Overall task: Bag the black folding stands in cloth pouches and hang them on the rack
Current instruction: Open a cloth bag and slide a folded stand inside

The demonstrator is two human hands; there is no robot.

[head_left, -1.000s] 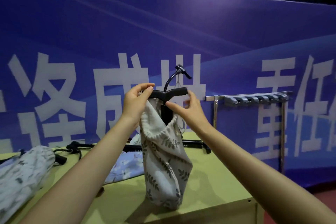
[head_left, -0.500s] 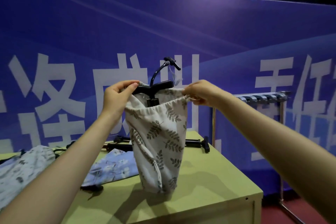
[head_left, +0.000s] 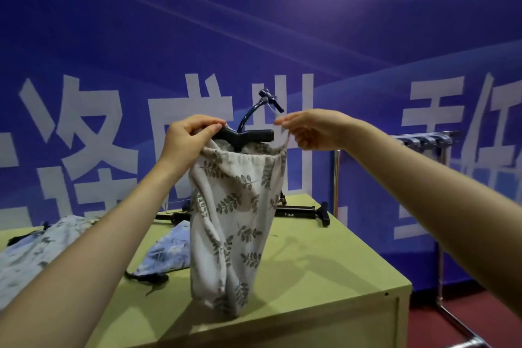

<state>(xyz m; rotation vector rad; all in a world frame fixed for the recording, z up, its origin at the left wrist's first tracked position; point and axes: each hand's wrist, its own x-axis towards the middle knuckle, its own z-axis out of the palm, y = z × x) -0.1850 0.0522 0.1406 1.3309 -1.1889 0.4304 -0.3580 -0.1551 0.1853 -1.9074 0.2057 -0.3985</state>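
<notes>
**Folding stand held upright in a leaf-print pouch**

Folding stand [head_left: 243, 136], black, stands with its long axis vertical inside the leaf-print pouch [head_left: 231, 223]; its crossbar top and curved hook stick out of the pouch mouth, the hook pointing up and to the right. The pouch hangs in the air above the near part of the table [head_left: 324, 271], its bottom just over the tabletop.

The left hand [head_left: 187, 140] grips the left end of the crossbar together with the pouch rim, fingers curled over it. The right hand [head_left: 310, 128] pinches the pouch's drawstring [head_left: 284, 141] at the right of the mouth, so the stand sits between the two hands.

I count one bagged stand in hand and one more black stand [head_left: 305, 210] lying flat across the far side of the table, partly hidden behind the pouch. Two blue floral pouches lie on the table: one [head_left: 169, 254] just left of the held pouch, another [head_left: 36, 248] at the far left edge. One metal rack [head_left: 423, 140] stands to the right, beyond the table, against the blue banner [head_left: 254, 37].
</notes>
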